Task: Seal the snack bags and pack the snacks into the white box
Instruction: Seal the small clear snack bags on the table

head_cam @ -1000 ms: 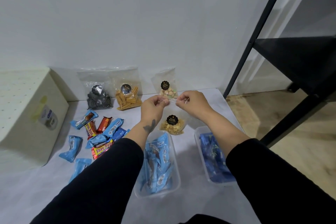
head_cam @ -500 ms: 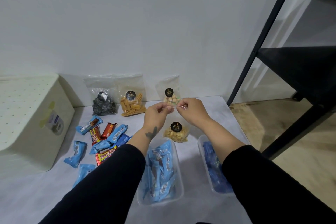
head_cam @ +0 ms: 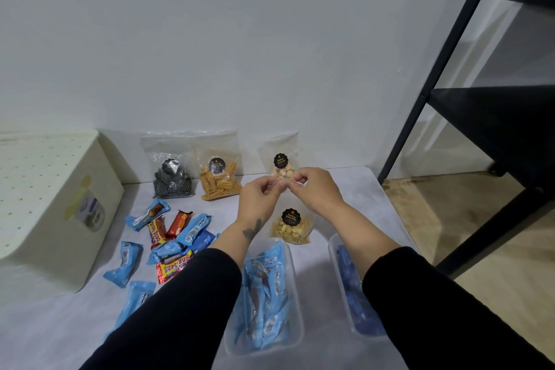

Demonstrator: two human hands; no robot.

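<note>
At centre frame, above the counter (head_cam: pixel 345 189), the left hand (head_cam: pixel 259 199) and right hand (head_cam: pixel 315 189) pinch the top edge of a clear plastic bag of pale round snacks (head_cam: pixel 289 227), fingers clamped. The film likely handles light, limp and slippery; grip along the seal strip, avoiding the fragile contents.

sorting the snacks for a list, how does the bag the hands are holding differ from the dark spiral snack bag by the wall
The held bag carries pale yellow nuggets; the dark bag holds black spiral rounds.
The held bag has a round black label on its front; the dark bag shows none that I can make out.
The left hand and right hand pinch the held bag's top; the dark bag leans untouched against the wall.
Both are clear plastic pouches.
</note>
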